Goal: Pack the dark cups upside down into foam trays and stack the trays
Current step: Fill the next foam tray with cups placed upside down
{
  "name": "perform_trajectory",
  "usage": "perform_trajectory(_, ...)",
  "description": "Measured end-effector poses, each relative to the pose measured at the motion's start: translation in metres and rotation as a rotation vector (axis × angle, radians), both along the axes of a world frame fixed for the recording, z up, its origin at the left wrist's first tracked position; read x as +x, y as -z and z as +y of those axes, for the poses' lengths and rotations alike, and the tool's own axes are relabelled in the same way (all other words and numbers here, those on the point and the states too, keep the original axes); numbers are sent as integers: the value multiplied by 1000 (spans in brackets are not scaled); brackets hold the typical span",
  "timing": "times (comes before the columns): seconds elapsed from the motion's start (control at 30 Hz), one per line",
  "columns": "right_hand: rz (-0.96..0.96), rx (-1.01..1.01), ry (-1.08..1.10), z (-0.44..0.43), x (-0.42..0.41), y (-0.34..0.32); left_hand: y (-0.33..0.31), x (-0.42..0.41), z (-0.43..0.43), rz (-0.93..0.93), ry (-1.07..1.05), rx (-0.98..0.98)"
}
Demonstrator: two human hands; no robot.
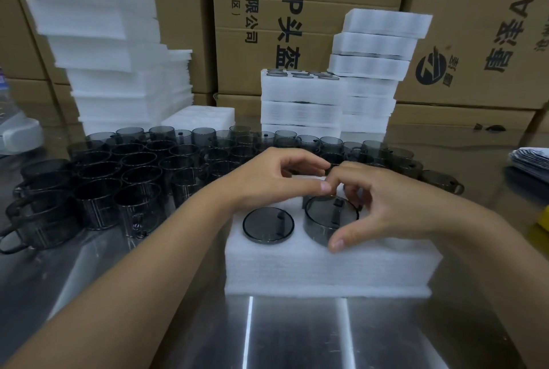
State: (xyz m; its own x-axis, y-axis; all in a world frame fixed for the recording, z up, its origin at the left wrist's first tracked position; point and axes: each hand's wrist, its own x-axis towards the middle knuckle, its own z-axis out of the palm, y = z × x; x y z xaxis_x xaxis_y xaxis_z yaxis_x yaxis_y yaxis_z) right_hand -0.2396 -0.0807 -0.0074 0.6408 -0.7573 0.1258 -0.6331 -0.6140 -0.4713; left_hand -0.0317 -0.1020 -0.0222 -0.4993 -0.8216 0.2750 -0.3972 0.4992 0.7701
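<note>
A white foam tray (326,264) lies in front of me on the metal table. One dark cup (268,224) sits upside down, sunk flush in a tray hole. A second upside-down dark cup (328,220) stands partly out of the hole to its right. My right hand (383,205) grips this cup, thumb at its near side and fingers curled over its far rim. Just behind it, my left hand (276,178) hovers over the tray with curled fingers; whether it holds anything is hidden. Several loose dark cups (133,172) stand behind and to the left.
Filled foam trays (300,101) are stacked at the back centre, with a taller stack (377,50) to their right. Empty foam sheets (113,41) pile high at the back left. Cardboard boxes (297,12) wall the rear. Papers (531,160) lie at the right edge.
</note>
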Motion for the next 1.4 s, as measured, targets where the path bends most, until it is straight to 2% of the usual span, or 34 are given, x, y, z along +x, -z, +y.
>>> perform_trajectory(0.1, -36, 59, 1, -4, -5, -3, -5, 6, -2, -167, 42, 60)
perform_trajectory(0.23, -162, 122, 71, -14, -24, -9, -9, 16, -3, -246, 55, 154)
perform_trajectory(0.37, -104, 179, 95, -19, -29, -4, -10, 20, -4, -315, 58, 174)
perform_trajectory(0.53, -145, 196, 122, -19, -28, -3, -11, 19, -2, -364, 50, 174)
perform_trajectory(0.7, -12, 185, 186, -19, -21, 2, -7, 16, -2, -449, 36, 166)
perform_trajectory(0.97, 19, 196, 199, -19, -20, 2, -6, 15, -4, -444, 40, 185)
perform_trajectory(1.03, 19, 144, 216, -18, -21, 1, -6, 14, -4, -434, 27, 182)
perform_trajectory(1.17, -153, -186, 451, -24, -31, -4, -6, 10, -5, -323, -60, 199)
perform_trajectory(1.27, -102, -451, 704, -36, -49, -2, -3, 5, -5, -257, -119, 159)
perform_trajectory(1.33, 19, -467, 871, -43, -60, 0, -1, 3, -6, -220, -158, 113)
perform_trajectory(1.4, 186, -329, 1008, -45, -66, 3, 1, 3, -7, -196, -186, 75)
